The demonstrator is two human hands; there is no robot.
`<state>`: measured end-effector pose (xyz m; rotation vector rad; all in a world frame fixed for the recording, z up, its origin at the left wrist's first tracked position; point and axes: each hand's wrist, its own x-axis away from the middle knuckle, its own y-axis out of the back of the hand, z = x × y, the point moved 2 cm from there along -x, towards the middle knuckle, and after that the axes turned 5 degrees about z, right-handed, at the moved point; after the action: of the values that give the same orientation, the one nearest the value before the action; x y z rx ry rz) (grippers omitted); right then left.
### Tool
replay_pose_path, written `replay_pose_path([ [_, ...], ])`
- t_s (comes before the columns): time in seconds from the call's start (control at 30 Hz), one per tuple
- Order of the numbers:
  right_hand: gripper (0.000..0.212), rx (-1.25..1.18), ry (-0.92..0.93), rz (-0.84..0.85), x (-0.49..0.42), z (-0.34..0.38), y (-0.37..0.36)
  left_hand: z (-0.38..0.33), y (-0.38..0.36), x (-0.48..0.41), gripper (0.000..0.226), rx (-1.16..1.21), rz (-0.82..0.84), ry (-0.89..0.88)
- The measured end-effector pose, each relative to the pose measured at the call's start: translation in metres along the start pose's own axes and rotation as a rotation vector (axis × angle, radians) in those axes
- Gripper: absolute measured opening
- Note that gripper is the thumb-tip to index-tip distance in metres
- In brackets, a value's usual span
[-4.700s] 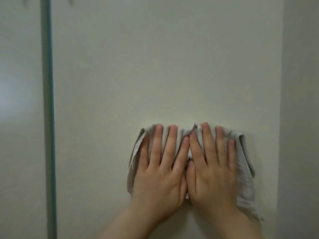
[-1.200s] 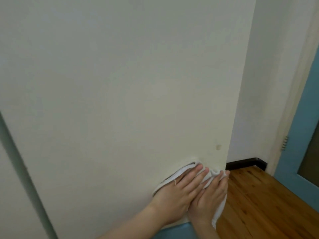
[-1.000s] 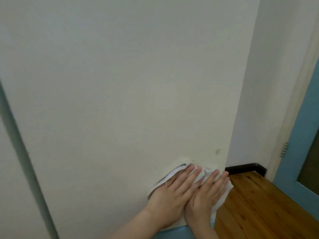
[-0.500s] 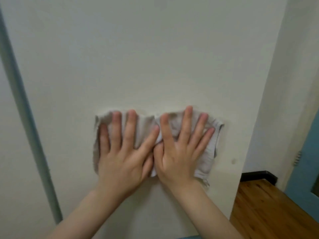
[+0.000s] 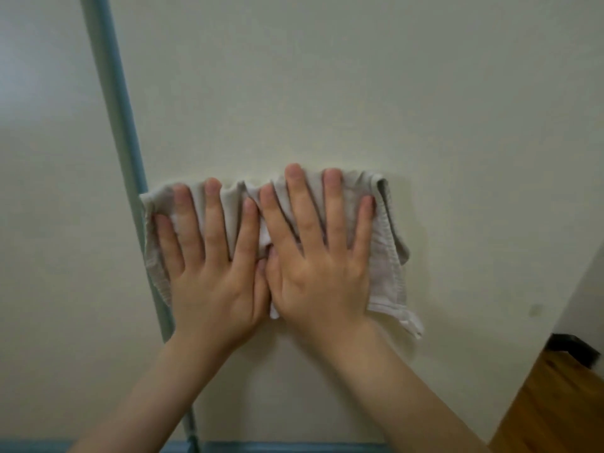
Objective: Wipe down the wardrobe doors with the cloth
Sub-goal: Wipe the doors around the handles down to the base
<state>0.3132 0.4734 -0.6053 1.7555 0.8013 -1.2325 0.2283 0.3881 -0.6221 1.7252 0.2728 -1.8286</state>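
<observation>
Cloth (image 5: 387, 256) flat on wardrobe door (image 5: 327, 93), head view, just right of blue strip (image 5: 124, 125), left edge touching it. Left hand (image 5: 212, 279) and right hand (image 5: 320, 279) spread, fingers straight, pressing cloth. Likely soft, light, prone to bunching; best driven by flat palms, not pinched corners.

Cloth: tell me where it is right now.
Head view, centre: the cloth is pressed against the wardrobe door under the left hand and right hand, its left edge reaching the blue-grey strip.
</observation>
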Motion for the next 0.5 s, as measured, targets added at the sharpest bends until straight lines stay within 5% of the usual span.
replay_pose_path([
  [0.5,0.062,0.07,0.203,0.116,0.121,0.027,-0.037,0.008,-0.019,0.125,0.064,0.034,0.186,-0.032],
])
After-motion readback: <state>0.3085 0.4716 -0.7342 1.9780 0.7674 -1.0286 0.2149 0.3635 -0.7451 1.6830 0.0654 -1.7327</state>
